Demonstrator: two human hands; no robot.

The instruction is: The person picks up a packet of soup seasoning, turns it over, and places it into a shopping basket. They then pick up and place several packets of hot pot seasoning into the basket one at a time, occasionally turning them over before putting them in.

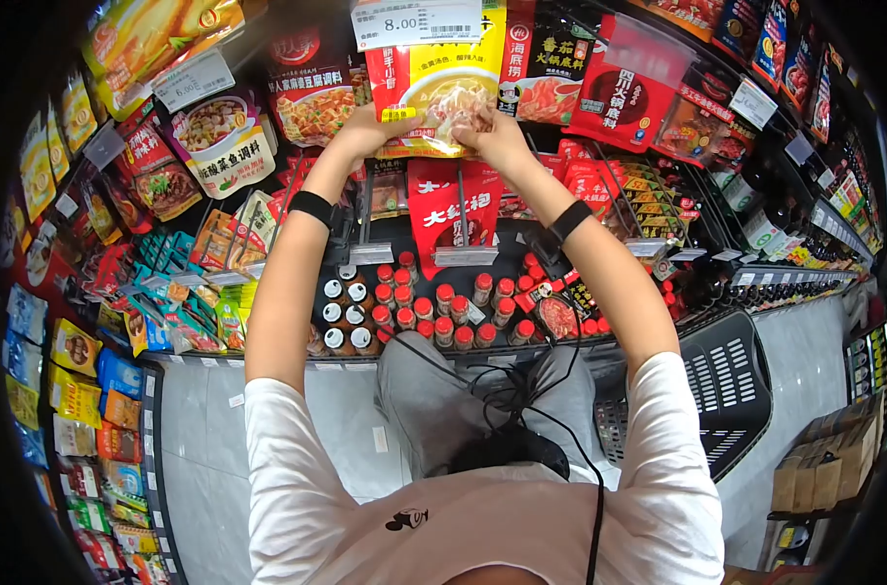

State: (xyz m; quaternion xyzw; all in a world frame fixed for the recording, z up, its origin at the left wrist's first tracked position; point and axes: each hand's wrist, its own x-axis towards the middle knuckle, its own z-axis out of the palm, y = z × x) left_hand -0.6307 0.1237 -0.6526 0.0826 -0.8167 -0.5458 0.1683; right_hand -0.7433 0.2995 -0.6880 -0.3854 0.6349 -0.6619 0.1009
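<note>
A yellow and red seasoning packet [441,73] with a picture of a bowl of food hangs at the top of the shelf, behind a white price tag [404,23]. My left hand [369,132] grips its lower left edge, the fingers partly hidden. At the lower right corner, my right hand [486,134] is closed on the same packet, thumb in front. Red hotpot-base packets [453,210] hang just below. To the right of the packet is a tomato hotpot-base packet [551,73], and to the left a mapo tofu seasoning packet [312,93].
Red-capped bottles [443,312] and white-lidded jars [334,314] stand on the low shelf. A black shopping basket [726,380] is on the floor at my right. Black cables [510,395] hang before my lap. Cardboard boxes [828,458] sit farther right.
</note>
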